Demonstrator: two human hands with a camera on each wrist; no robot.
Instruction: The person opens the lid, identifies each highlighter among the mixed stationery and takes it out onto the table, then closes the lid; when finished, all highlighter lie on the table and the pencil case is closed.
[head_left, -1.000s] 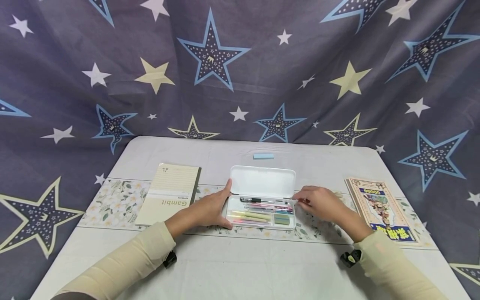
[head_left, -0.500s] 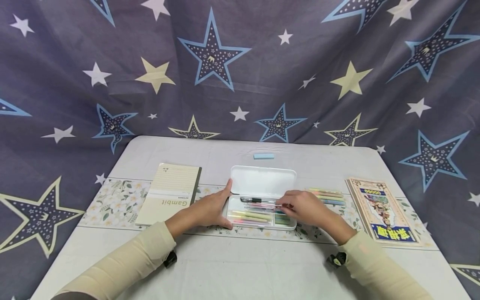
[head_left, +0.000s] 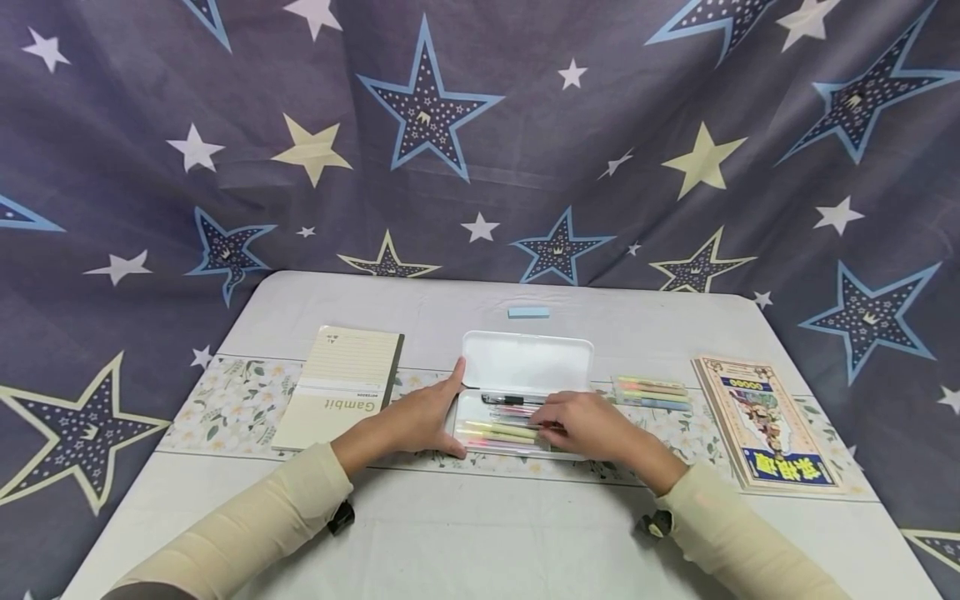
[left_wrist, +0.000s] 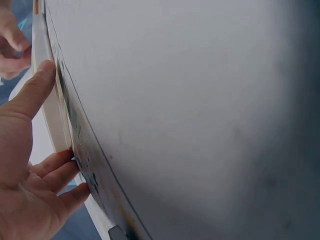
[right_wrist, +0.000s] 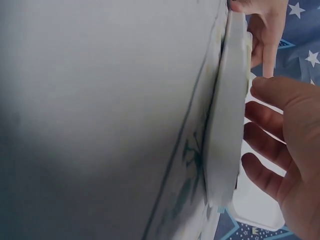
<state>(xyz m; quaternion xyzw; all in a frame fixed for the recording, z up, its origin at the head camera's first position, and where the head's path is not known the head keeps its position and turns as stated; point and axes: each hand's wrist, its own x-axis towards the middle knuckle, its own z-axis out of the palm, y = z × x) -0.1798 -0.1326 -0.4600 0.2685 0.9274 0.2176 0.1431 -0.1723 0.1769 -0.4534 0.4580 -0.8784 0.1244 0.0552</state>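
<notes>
A white pencil case [head_left: 462, 408] lies with its lid [head_left: 528, 362] raised at mid-table. Inside are a black pen [head_left: 501, 400], pale yellow highlighters [head_left: 504, 431] and other slim pens. My left hand [head_left: 418, 417] holds the case's left end, the thumb [left_wrist: 42, 82] along its front side and the other fingers round the end. Reaching into the right half, my right hand [head_left: 588, 425] has its fingertips down among the pens. In the right wrist view its thumb [right_wrist: 275, 90] and loosely bent fingers stand apart over the case, with nothing visible between them; the rear compartment is partly hidden.
A Gambit notebook [head_left: 337, 383] lies to the left of the case. Several highlighters [head_left: 651, 393] are grouped to the right, beside a stack of illustrated booklets [head_left: 765, 425]. A small blue block [head_left: 528, 313] sits behind the lid. A star-patterned curtain hangs beyond the table.
My right hand has moved left from the case's right edge to over the pens inside, uncovering the highlighters on the table. My left hand stays on the case.
</notes>
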